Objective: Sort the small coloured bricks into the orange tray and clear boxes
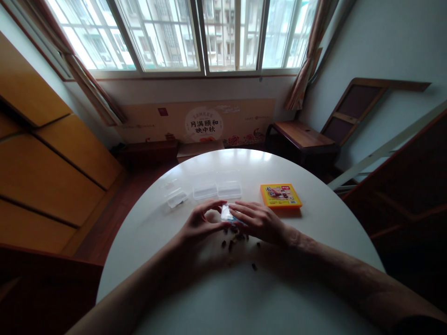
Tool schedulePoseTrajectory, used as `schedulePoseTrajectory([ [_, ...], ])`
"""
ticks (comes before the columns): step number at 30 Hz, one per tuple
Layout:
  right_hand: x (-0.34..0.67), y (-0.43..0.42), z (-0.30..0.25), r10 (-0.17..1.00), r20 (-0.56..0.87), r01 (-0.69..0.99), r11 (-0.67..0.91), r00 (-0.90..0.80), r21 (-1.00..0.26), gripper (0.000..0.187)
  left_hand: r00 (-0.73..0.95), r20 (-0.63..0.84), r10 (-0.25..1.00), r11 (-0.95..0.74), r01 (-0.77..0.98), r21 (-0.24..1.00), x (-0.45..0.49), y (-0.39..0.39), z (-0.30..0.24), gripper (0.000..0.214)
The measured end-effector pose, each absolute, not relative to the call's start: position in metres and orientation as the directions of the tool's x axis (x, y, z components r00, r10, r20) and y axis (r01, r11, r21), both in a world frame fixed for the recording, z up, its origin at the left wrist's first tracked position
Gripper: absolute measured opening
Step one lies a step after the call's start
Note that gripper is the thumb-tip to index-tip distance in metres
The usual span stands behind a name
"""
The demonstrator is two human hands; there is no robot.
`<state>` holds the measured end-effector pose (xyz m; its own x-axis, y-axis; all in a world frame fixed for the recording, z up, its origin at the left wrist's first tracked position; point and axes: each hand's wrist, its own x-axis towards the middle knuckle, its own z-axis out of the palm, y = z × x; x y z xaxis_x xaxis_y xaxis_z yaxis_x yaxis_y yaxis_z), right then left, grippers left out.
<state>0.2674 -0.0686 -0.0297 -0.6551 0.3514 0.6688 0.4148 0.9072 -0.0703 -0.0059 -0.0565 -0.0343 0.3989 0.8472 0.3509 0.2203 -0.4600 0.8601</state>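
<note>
Fingers [247,209], container [226,213] well inside far rim [240,151]

The single view comes from a camera worn on the person's head, above the near side of the round, glossy white table [136,242]. It faces forward and tilts down, so the bare left hand [199,222] and bare right hand [260,221] come close to mid-picture, at near range, with the bare forearms [139,284] running in from the lower corners. The field is wide: beyond the table's curved far rim it reaches the broad, pale-framed glass window [160,37] along the top, the yellow-orange panelled cabinet [80,153] at left and the plain white wall [401,46] at right, all farther off.
</note>
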Motion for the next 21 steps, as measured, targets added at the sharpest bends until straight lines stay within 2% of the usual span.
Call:
schedulePoseTrajectory([
  [10, 0.2672, -0.0689, -0.0303, 0.371, 0.647, 0.423, 0.902, -0.666, -0.082, 0.048, 0.38, 0.329, 0.864, -0.428, 0.214, 0.878, -0.0048, -0.0542, -0.0402, 0.063],
  [16, 0.2696, -0.0652, -0.0296, 0.388, 0.677, 0.423, 0.898, -0.625, -0.124, 0.044, 0.41, 0.349, 0.842, -0.46, 0.211, 0.862, -0.0055, -0.0548, -0.0414, 0.065],
  [18, 0.2714, -0.0644, -0.0298, 0.409, 0.696, 0.424, 0.89, -0.589, -0.164, 0.04, 0.414, 0.363, 0.835, -0.479, 0.223, 0.849, -0.006, -0.0542, -0.0417, 0.066],
  [21, 0.2741, -0.0636, -0.0316, 0.51, 0.704, 0.444, 0.844, -0.494, -0.3, 0.033, 0.435, 0.409, 0.802, -0.537, 0.224, 0.814, -0.0076, -0.0524, -0.0399, 0.072],
])
